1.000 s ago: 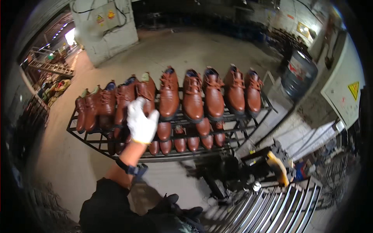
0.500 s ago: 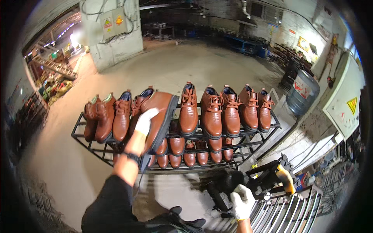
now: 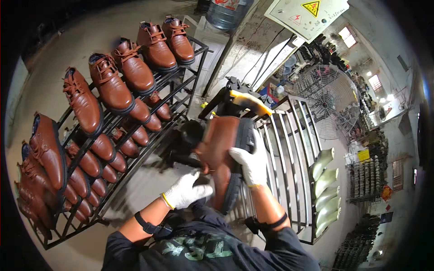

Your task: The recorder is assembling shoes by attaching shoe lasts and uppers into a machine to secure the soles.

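In front of my body, a brown leather ankle boot (image 3: 220, 137) with a black sole is held in the air. My right hand (image 3: 253, 165), in a white glove, grips it from the sole side, the thumb lying across the leather. My left hand (image 3: 186, 190), gloved too, is on the other side by the laces; its fingers and thumb are apart, with nothing between them. More brown lace-up boots (image 3: 113, 88) stand in rows on a tiered black metal shoe rack (image 3: 199, 63) to the left.
Beyond the boot stands a dark machine (image 3: 228, 97) with a yellow-edged part (image 3: 251, 101). On the right is a barred metal rack (image 3: 289, 167) with pale green shoe lasts (image 3: 324, 198) along its side. A large fan (image 3: 326, 101) and a water bottle (image 3: 228, 13) are farther off.
My view has swung right. The boot my left hand held over the shoe rack is now before my body, in my right hand, which was empty near the machine. My left hand has let go.
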`<state>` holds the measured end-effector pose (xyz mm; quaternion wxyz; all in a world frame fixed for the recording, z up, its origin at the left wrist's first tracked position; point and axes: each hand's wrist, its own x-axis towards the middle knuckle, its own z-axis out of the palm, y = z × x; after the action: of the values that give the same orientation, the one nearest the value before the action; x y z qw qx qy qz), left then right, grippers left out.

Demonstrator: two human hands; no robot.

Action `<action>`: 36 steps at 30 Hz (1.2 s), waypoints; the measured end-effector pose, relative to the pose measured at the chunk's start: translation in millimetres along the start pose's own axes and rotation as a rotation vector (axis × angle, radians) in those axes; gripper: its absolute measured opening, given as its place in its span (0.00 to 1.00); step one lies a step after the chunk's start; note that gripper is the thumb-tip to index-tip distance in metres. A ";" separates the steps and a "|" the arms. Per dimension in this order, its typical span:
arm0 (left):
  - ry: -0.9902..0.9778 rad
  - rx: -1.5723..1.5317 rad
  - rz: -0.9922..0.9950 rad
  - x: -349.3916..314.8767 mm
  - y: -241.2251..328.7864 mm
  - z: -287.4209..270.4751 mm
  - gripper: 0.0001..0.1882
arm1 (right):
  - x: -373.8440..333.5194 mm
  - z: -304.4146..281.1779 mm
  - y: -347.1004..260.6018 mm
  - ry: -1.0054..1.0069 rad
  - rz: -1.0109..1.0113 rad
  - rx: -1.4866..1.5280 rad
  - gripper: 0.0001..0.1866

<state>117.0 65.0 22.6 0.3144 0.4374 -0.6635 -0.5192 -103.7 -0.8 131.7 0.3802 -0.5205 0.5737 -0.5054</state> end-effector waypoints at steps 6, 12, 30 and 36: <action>-0.013 -0.189 -0.187 42.7 -29.8 31.4 0.21 | 17.1 -96.8 24.1 0.208 0.084 -0.030 0.39; -0.012 -0.403 -0.262 73.2 -51.1 28.9 0.17 | 57.4 -96.2 29.2 0.197 0.159 -0.218 0.42; 0.229 -0.907 -0.121 168.4 34.2 109.0 0.27 | 64.4 -101.4 27.3 -0.236 0.653 0.359 0.25; 0.160 -0.739 -0.259 166.1 58.1 83.2 0.38 | 68.3 -95.2 31.0 -0.241 0.635 0.432 0.20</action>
<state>-39.9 -46.7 50.6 0.4333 0.4140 -0.3446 -0.7226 -213.5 -52.0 126.7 0.6828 -0.2810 0.5378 -0.4070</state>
